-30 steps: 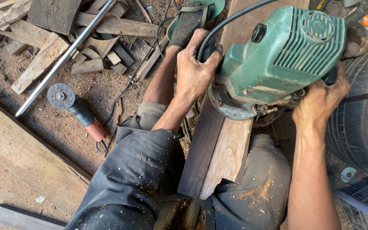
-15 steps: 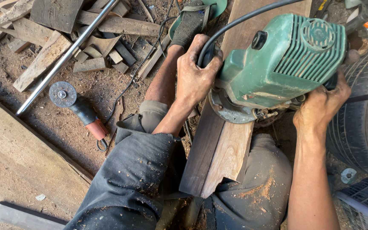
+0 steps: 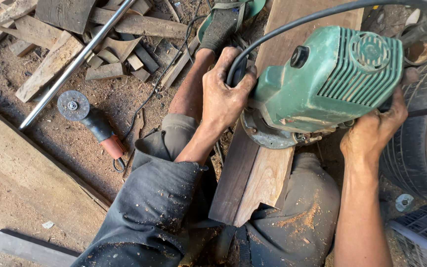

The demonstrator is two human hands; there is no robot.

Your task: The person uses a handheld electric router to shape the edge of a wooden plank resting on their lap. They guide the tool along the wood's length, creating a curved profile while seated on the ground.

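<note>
Two hands grip my green power tool — left hand wrapped on its handle, right hand clasping the far side — seated on the plank, tyre crowding right, sawdust floor open left.

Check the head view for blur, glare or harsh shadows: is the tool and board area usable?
Head view: sharp throughout, no motion blur on the left hand, right hand or green power tool; even daylight, soft shadows only; no glare; the wooden board shows clear grain; slight wide-angle stretch at the edges near the tyre.
</note>
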